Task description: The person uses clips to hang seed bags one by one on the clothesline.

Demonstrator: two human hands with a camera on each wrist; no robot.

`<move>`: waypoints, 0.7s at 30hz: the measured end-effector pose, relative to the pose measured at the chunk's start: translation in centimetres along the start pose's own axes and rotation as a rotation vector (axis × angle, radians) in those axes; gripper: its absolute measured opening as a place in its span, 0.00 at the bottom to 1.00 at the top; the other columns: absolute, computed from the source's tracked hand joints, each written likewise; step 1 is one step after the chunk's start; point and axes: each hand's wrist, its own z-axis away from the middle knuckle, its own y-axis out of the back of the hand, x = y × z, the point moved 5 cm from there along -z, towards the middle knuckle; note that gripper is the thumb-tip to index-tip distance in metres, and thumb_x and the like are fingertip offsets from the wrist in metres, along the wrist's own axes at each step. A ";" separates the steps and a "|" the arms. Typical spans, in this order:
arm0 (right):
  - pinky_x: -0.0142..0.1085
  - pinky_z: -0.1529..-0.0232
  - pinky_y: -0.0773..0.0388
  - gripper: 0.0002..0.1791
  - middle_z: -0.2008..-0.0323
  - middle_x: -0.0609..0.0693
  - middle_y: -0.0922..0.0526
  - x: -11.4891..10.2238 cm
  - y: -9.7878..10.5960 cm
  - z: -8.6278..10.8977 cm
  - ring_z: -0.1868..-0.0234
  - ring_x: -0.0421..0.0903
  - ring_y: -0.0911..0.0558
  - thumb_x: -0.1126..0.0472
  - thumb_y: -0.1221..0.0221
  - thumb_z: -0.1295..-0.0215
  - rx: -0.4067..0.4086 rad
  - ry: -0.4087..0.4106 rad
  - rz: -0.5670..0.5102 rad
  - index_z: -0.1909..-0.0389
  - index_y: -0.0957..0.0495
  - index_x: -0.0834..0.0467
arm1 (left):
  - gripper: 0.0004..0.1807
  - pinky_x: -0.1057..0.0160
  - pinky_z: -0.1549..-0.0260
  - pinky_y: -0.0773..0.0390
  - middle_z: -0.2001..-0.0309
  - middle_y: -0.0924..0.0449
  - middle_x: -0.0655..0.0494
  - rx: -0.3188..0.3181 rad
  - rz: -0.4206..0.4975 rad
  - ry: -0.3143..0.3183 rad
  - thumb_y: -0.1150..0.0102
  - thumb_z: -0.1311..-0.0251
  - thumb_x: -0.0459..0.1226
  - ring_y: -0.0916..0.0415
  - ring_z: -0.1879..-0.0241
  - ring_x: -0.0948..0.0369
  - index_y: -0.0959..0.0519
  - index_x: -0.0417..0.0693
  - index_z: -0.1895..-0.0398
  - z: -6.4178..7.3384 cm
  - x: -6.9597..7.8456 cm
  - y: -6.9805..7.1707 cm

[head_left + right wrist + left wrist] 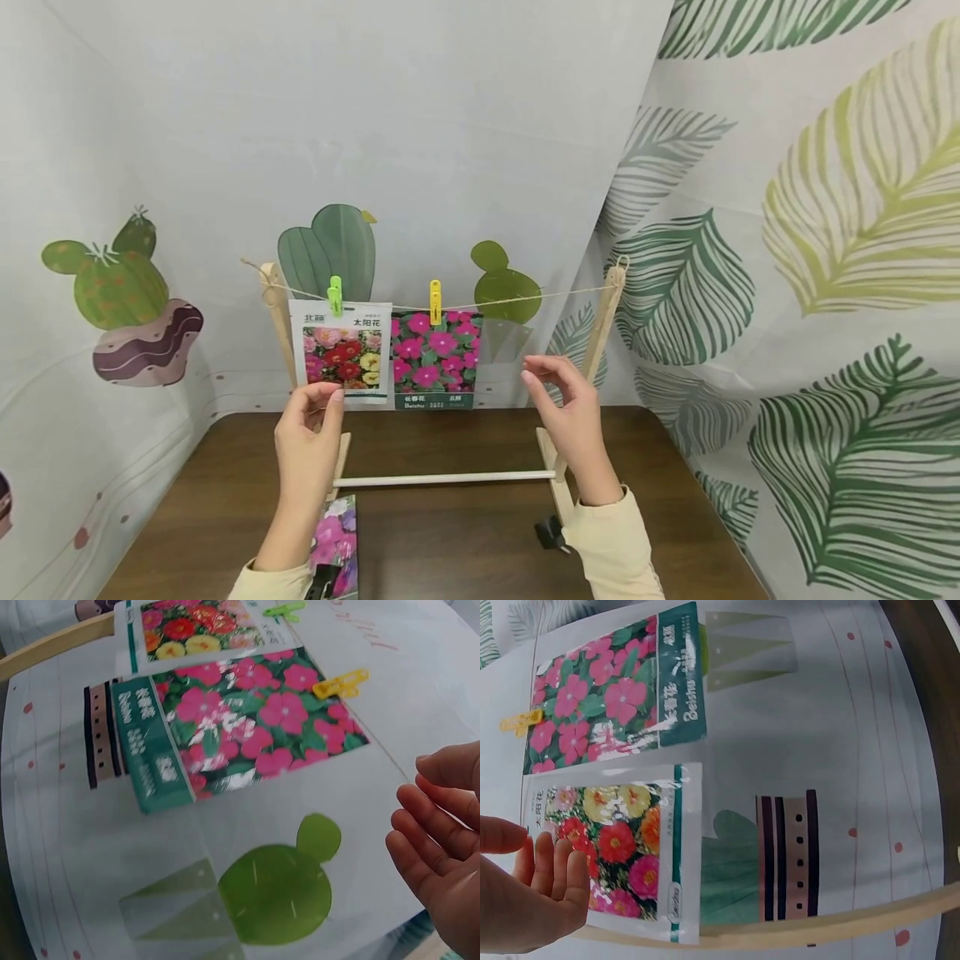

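Two flower seed packets hang side by side from a twine line. A green clothespin clips the white-bordered packet on the left; a yellow clothespin clips the pink-flowered packet. My left hand is in front of the white-bordered packet's lower part, fingers loosely bent and holding nothing; whether it touches the packet I cannot tell. To the right of the pink-flowered packet, my right hand is raised below the line. Its fingers are relaxed, with a gap between thumb and fingertips.
Wooden posts hold up the line, and a white rod joins the frame's feet low down. Another flower packet lies on the brown table, partly behind my left forearm. Printed cloth hangs behind.
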 end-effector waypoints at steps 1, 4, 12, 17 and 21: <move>0.28 0.53 0.25 0.11 0.60 0.68 0.21 0.2 0.2 0.1 0.57 0.45 0.20 0.78 0.42 0.40 -0.003 -0.018 0.004 0.56 0.23 0.74 | 0.08 0.76 0.61 0.30 0.65 0.22 0.51 0.005 -0.004 -0.001 0.44 0.35 0.32 0.27 0.64 0.69 0.23 0.34 0.60 0.0 -0.1 0.2; 0.27 0.53 0.25 0.11 0.60 0.66 0.20 1.2 0.8 0.7 0.57 0.42 0.20 0.76 0.41 0.40 -0.004 -0.043 0.017 0.55 0.23 0.73 | 0.07 0.77 0.61 0.30 0.65 0.22 0.50 0.017 -0.019 -0.004 0.43 0.35 0.32 0.27 0.65 0.70 0.23 0.34 0.60 0.1 -0.4 0.6; 0.26 0.54 0.25 0.10 0.61 0.69 0.20 2.1 1.6 1.9 0.59 0.41 0.19 0.79 0.41 0.42 0.019 -0.045 0.038 0.58 0.23 0.75 | 0.06 0.79 0.62 0.31 0.65 0.21 0.47 0.014 -0.064 -0.037 0.42 0.37 0.29 0.28 0.66 0.73 0.22 0.34 0.59 0.4 -1.0 1.1; 0.25 0.57 0.25 0.10 0.63 0.68 0.20 2.8 2.2 2.8 0.62 0.47 0.19 0.79 0.40 0.43 0.030 -0.067 0.094 0.59 0.22 0.75 | 0.07 0.77 0.62 0.31 0.64 0.21 0.47 -0.020 -0.137 -0.026 0.43 0.37 0.30 0.30 0.65 0.74 0.23 0.36 0.58 0.7 -1.5 1.2; 0.25 0.57 0.25 0.10 0.62 0.67 0.19 3.7 2.7 3.5 0.63 0.49 0.19 0.79 0.40 0.44 0.033 -0.102 0.125 0.60 0.22 0.74 | 0.07 0.77 0.61 0.32 0.64 0.20 0.48 -0.046 -0.178 0.019 0.44 0.37 0.30 0.31 0.65 0.75 0.23 0.37 0.57 0.9 -2.3 1.4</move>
